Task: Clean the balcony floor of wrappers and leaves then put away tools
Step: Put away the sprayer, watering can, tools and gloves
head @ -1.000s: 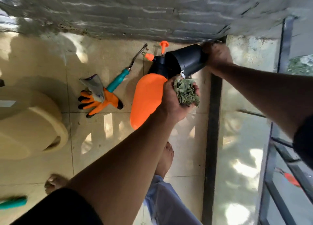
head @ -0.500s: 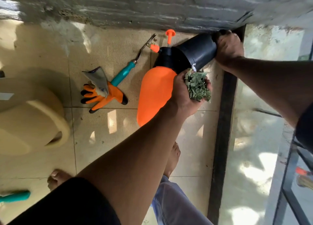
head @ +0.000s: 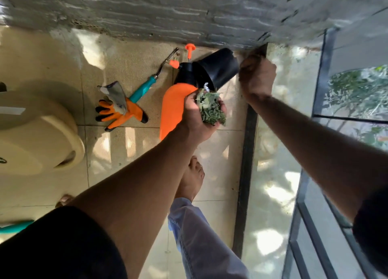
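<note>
A person's left hand (head: pixel 195 119) has its fingers clamped on a bunch of dry leaves (head: pixel 211 108); the right hand (head: pixel 257 79), fingers curled, grips a black pot (head: pixel 220 67).

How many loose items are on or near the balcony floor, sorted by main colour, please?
Orange: 2, spray bottle and glove
Teal: 2, hand tool and a handle at the left edge
Black: 1, pot
Green: 1, leaf bundle
Total: 6
</note>
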Motion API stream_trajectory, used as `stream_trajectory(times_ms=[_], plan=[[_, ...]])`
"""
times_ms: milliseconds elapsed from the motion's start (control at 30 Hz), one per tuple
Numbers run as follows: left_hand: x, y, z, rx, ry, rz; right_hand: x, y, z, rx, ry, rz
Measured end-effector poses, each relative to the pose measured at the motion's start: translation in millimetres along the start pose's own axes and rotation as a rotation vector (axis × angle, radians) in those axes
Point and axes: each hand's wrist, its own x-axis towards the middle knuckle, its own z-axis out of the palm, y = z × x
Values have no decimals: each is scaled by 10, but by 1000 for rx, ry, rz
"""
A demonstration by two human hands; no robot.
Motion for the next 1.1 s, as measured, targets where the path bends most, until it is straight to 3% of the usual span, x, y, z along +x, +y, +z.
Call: stream_trajectory(times_ms=[133,233,367,500,700,867,967,1100], plan=[[-493,117,46,116,5,40,-721,-464,-556,485,153,43],[-860,215,8,68,50,95,-1337,-905,-1018,759,30,74],[-1477,341,27,51,-84,155,-2096,-1356,-1385,566,-142,-182],[-2052,421,-152,-55,-138,255,-2589,-1608,-1518,334,-52,-576],[-2775,326,-582,-259,-93,289,-3240,-1723,-1469,319,-266,-620],[-3141,235,-1124,-328,-82,352,-3769,-1880,-1446,437,-164,-726],[-3485,194,-1459,-431,-140,363,-4078,-1982,-1316,474,-88,-653],[-4066,101,-2005,-598,-152,468,-4650,-2177,-930,509,-534,-251]])
